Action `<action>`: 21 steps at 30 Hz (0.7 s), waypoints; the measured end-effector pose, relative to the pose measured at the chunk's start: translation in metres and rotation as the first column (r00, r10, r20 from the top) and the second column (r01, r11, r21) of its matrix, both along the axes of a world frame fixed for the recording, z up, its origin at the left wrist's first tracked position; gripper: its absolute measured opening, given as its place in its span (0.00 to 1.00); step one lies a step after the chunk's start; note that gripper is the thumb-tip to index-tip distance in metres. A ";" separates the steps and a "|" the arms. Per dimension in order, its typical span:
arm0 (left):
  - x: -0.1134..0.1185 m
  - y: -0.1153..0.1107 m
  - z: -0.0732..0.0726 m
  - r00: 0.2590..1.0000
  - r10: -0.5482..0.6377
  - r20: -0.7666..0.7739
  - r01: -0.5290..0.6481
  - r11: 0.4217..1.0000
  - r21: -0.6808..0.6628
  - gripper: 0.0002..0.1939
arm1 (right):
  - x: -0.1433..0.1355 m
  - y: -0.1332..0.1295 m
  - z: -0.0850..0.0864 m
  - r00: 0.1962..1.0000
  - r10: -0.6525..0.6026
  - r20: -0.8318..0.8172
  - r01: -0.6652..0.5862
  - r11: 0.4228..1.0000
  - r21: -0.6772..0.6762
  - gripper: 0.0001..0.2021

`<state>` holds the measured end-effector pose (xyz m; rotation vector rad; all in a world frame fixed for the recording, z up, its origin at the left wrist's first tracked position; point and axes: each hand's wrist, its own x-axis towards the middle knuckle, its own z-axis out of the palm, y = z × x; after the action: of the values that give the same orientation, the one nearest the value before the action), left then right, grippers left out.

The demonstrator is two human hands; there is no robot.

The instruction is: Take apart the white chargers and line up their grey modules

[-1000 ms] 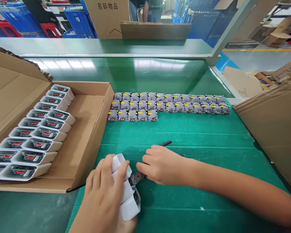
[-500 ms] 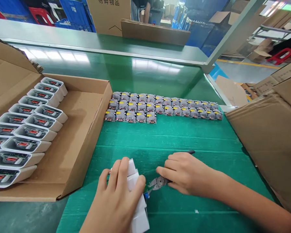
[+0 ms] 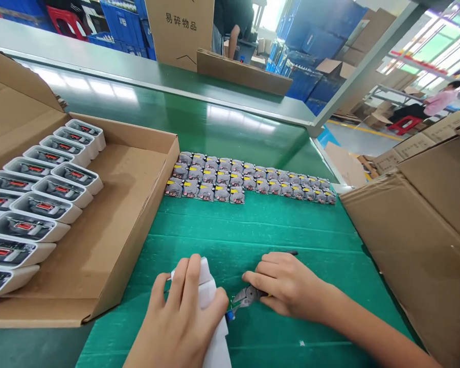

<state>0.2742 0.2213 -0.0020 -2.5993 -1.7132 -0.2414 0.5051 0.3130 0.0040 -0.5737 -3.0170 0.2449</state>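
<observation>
My left hand [image 3: 178, 317] is closed over a row of white plastic pieces [image 3: 217, 352] on the green work surface [image 3: 283, 225], thumb on the near side and fingers across the top. Diagonal cutters [image 3: 246, 296] are gripped in my right hand [image 3: 289, 283]; their jaws point left, at a small green and blue part [image 3: 230, 313] sticking out beside my left thumb. Whether the jaws touch that part is hard to make out. Beyond both hands lie several grey modules with yellow labels [image 3: 222, 193], set close together in rows.
An open cardboard box [image 3: 130, 204] on the left holds several white housings [image 3: 48, 207] with red and dark parts inside. Taller cardboard boxes [image 3: 410, 240] border the right side. Past the metal rail, a large carton [image 3: 180, 38] and people are visible.
The view has shifted and tilted slightly. My hands keep nearly the same pose, with the cutter jaws still beside the green and blue part.
</observation>
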 end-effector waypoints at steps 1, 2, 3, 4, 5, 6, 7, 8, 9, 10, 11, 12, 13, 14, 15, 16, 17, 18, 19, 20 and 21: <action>-0.001 0.001 0.000 1.000 0.005 0.009 -0.005 1.000 0.005 0.16 | -0.002 -0.001 -0.001 1.000 0.001 -0.001 -0.001 1.000 0.004 0.12; -0.003 0.002 0.001 1.000 0.009 0.015 -0.010 1.000 0.005 0.15 | -0.004 -0.003 -0.002 1.000 -0.002 0.002 0.002 1.000 0.006 0.12; -0.004 0.002 0.002 1.000 0.011 0.019 -0.011 1.000 0.003 0.13 | -0.006 -0.004 -0.003 1.000 -0.010 0.008 0.009 1.000 0.009 0.12; -0.006 0.003 0.003 1.000 0.010 0.021 -0.010 1.000 0.000 0.12 | -0.007 -0.006 -0.004 1.000 -0.020 0.011 0.020 1.000 0.010 0.13; -0.007 0.004 0.004 1.000 0.007 0.021 -0.007 1.000 0.001 0.12 | -0.008 -0.008 -0.004 1.000 -0.028 0.013 0.028 1.000 0.008 0.13; -0.008 0.004 0.004 1.000 0.001 0.019 -0.001 1.000 0.007 0.11 | -0.008 -0.009 -0.003 0.999 -0.036 0.017 0.036 0.999 0.003 0.14; -0.009 0.003 0.003 1.000 -0.007 0.013 0.007 1.000 0.018 0.11 | -0.008 -0.011 -0.002 0.999 -0.043 0.021 0.043 0.999 -0.005 0.14; -0.010 0.003 0.002 1.000 -0.018 0.006 0.018 0.999 0.032 0.10 | -0.007 -0.011 -0.001 0.998 -0.049 0.028 0.049 0.999 -0.015 0.14; -0.011 0.002 0.000 1.000 -0.031 -0.003 0.031 0.998 0.048 0.09 | -0.006 -0.011 0.001 0.998 -0.046 0.041 0.047 0.998 -0.030 0.14; -0.011 0.001 -0.002 0.999 -0.043 -0.012 0.044 0.997 0.064 0.08 | -0.004 -0.011 0.003 0.998 -0.036 0.054 0.038 0.998 -0.048 0.13; -0.010 0.000 -0.004 0.998 -0.055 -0.019 0.056 0.996 0.076 0.08 | -0.002 -0.010 0.006 0.997 -0.020 0.069 0.025 0.997 -0.070 0.13; -0.009 0.000 -0.006 0.998 -0.062 -0.021 0.063 0.994 0.086 0.08 | -0.001 -0.009 0.008 0.996 -0.002 0.085 0.009 0.996 -0.093 0.13; -0.008 -0.001 -0.008 0.998 -0.064 -0.019 0.065 0.994 0.093 0.08 | -0.001 -0.008 0.011 0.995 0.017 0.100 -0.005 0.993 -0.116 0.13; -0.007 -0.001 -0.009 0.998 -0.063 -0.014 0.064 0.993 0.097 0.08 | -0.001 -0.007 0.013 0.993 0.029 0.117 -0.013 0.991 -0.136 0.13; -0.005 -0.002 -0.009 0.998 -0.063 -0.008 0.064 0.993 0.100 0.08 | -0.002 -0.006 0.015 0.990 0.035 0.134 -0.014 0.988 -0.151 0.14; -0.005 -0.002 -0.009 0.998 -0.066 -0.001 0.066 0.992 0.103 0.08 | -0.003 -0.004 0.016 0.987 0.040 0.153 -0.014 0.986 -0.165 0.14; -0.005 -0.002 -0.008 0.997 -0.072 0.004 0.071 0.992 0.108 0.09 | -0.003 -0.002 0.017 0.984 0.052 0.172 -0.020 0.983 -0.183 0.13; -0.006 -0.002 -0.007 0.997 -0.081 0.005 0.080 0.991 0.110 0.09 | -0.002 0.002 0.018 0.981 0.069 0.184 -0.031 0.979 -0.204 0.12; -0.008 -0.003 -0.006 0.996 -0.093 0.002 0.092 0.990 0.110 0.10 | 0.003 0.006 0.020 0.981 0.076 0.180 -0.034 0.974 -0.226 0.10; -0.011 -0.003 -0.005 0.995 -0.100 -0.006 0.100 0.989 0.111 0.11 | 0.010 0.012 0.021 0.986 0.053 0.159 -0.012 0.969 -0.245 0.08; -0.014 -0.004 -0.004 0.995 -0.100 -0.020 0.101 0.988 0.115 0.12 | 0.021 0.018 0.023 0.992 -0.015 0.128 0.048 0.964 -0.261 0.07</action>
<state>0.2600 0.2173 -0.0059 -2.5989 -1.5169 -0.3132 0.5263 0.3312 0.0271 -0.6796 -3.1146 0.6405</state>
